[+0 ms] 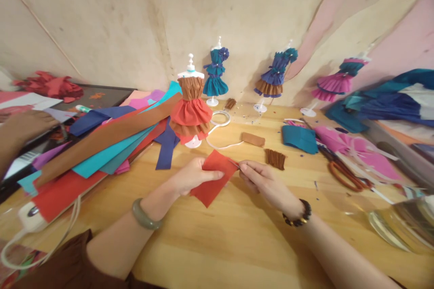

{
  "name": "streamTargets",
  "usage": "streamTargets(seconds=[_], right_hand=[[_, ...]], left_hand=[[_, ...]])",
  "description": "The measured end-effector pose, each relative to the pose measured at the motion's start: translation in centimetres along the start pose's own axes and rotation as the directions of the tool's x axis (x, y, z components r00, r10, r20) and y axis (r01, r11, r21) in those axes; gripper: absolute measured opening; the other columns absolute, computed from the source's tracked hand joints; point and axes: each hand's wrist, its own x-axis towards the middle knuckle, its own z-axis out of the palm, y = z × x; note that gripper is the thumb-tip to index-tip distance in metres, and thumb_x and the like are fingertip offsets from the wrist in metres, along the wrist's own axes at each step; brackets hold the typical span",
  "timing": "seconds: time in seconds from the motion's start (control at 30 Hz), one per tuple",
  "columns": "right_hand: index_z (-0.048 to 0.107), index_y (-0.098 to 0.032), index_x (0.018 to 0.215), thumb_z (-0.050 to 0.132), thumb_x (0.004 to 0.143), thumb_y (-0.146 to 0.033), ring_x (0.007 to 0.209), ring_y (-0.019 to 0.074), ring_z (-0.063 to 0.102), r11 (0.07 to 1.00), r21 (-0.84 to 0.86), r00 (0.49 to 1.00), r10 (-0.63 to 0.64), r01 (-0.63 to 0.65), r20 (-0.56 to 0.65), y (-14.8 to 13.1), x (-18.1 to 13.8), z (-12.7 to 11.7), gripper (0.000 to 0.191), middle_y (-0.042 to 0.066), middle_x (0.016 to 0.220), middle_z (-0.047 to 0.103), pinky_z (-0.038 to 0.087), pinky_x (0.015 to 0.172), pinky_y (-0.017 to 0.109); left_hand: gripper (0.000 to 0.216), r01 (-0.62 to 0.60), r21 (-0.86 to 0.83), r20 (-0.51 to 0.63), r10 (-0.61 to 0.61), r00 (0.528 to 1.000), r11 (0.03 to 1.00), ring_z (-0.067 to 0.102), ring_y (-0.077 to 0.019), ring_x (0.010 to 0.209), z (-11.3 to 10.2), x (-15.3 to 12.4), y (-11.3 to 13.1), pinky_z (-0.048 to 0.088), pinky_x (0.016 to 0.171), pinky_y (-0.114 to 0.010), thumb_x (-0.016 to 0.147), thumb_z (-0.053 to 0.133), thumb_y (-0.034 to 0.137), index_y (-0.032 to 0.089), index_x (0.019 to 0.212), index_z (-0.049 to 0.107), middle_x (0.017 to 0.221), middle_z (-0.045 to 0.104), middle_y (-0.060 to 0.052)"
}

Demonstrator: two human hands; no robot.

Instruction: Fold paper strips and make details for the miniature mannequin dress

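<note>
My left hand (195, 176) is closed on a red piece of fabric (210, 189), its thumb lying flat on top. At the fabric's right corner, my right hand (261, 178) pinches a thin, dark metal tool (234, 163) whose tip meets the edge; its exact kind is too small to make out. Just behind my hands stands a white mini dress form (191, 73) wearing a brown and red ruffled dress (191, 110). Beyond my right hand lie a folded brown strip (253, 139) and a gathered dark brown piece (275, 159).
Fabric strips (111, 144) pile up at left, with a phone (32, 212) beneath. Another person's hand (27, 126) is at far left. Several dressed forms stand along the wall. Orange-handled scissors (349, 178), teal fabric (299, 139) and a clear glass vessel (403, 226) are at right.
</note>
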Motion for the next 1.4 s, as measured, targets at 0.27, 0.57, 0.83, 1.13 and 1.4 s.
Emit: streamTargets(seconds=[0.27, 0.57, 0.83, 1.13, 1.4], right_hand=[[0.042, -0.019, 0.066, 0.044, 0.083, -0.057, 0.047, 0.0072, 0.023, 1.0, 0.005, 1.0, 0.003, -0.003, 0.014, -0.28, -0.13, 0.03, 0.042, -0.007, 0.054, 0.028, 0.018, 0.043, 0.022], [0.048, -0.018, 0.071, 0.043, 0.085, -0.054, 0.049, 0.0075, 0.026, 1.0, -0.02, 1.0, -0.016, 0.016, 0.003, -0.23, 0.07, 0.21, 0.039, -0.005, 0.057, 0.031, 0.019, 0.042, 0.022], [0.044, -0.018, 0.067, 0.043, 0.086, -0.053, 0.048, 0.0071, 0.024, 1.0, -0.007, 0.999, -0.03, 0.03, -0.024, -0.11, 0.11, 0.23, 0.04, -0.006, 0.055, 0.029, 0.019, 0.043, 0.022], [0.05, -0.018, 0.071, 0.045, 0.085, -0.053, 0.048, 0.0072, 0.024, 0.998, 0.047, 0.999, -0.046, 0.046, 0.0, -0.24, 0.03, 0.43, 0.038, -0.006, 0.056, 0.03, 0.018, 0.042, 0.022], [0.05, -0.017, 0.069, 0.048, 0.08, -0.059, 0.046, 0.0068, 0.022, 0.994, 0.107, 0.998, -0.01, 0.016, -0.06, -0.52, 0.09, 0.7, 0.044, -0.007, 0.054, 0.029, 0.016, 0.042, 0.022]], left_hand=[[0.028, 0.009, -0.009, 0.032, -0.009, 0.999, 1.0, 0.068, -0.021, 0.077, -0.14, -0.01, -0.02, 0.053, 0.071, -0.029, 0.065, 0.074, 0.028, 0.015, 0.089, 0.069, 0.084, 0.073, -0.008], [0.034, 0.038, 0.031, 0.076, -0.04, 0.996, 0.999, 0.068, -0.0207, 0.079, 0.02, 0.01, -0.15, 0.052, 0.07, -0.029, 0.064, 0.075, 0.032, 0.016, 0.094, 0.068, 0.084, 0.073, -0.006], [0.032, 0.044, 0.016, 0.065, -0.045, 0.997, 0.999, 0.068, -0.0217, 0.08, 0.19, 0.0, -0.09, 0.052, 0.072, -0.03, 0.063, 0.075, 0.031, 0.016, 0.091, 0.069, 0.086, 0.073, -0.008], [0.032, 0.058, -0.004, 0.086, -0.057, 0.995, 0.998, 0.068, -0.0199, 0.074, 0.03, 0.1, -0.32, 0.052, 0.069, -0.03, 0.063, 0.076, 0.03, 0.015, 0.09, 0.069, 0.083, 0.073, -0.007], [0.036, 0.03, 0.012, 0.105, -0.031, 0.994, 0.999, 0.068, -0.0228, 0.081, 0.06, 0.1, -0.51, 0.052, 0.074, -0.034, 0.063, 0.076, 0.029, 0.015, 0.095, 0.068, 0.09, 0.072, -0.009]])
